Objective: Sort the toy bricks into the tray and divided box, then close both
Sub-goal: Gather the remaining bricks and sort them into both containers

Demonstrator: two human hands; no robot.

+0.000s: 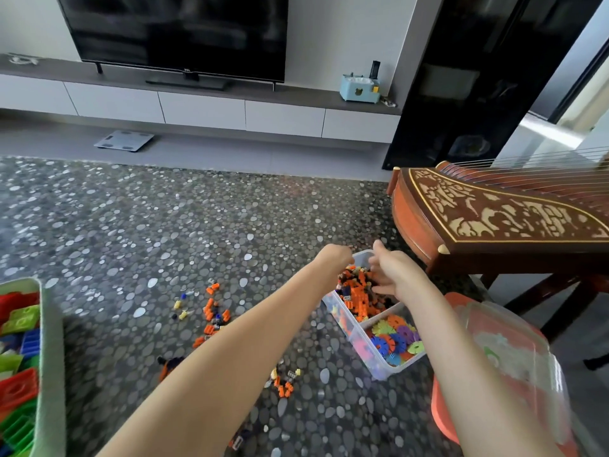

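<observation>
- right hand (pixel 395 275): fingers spread, down among the small orange bricks (pixel 357 296) in the far compartment of the divided box (pixel 379 367); blurred, no grip visible
- left hand (pixel 333 258): curled above same compartment's left rim; holding anything? Cannot tell
- loose bricks (pixel 212 313) on rug, left of box: probably light, hard, fiddly; scoop rather than pinch
- green tray (pixel 49 357): near left edge
- clear lid (pixel 514 351): right of box, likely thin and flexible; grab edges

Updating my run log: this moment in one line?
phase: sorting; left hand: above clear plastic divided box; right hand: among its small orange bricks; loose orange bricks: on pebble-patterned rug
</observation>
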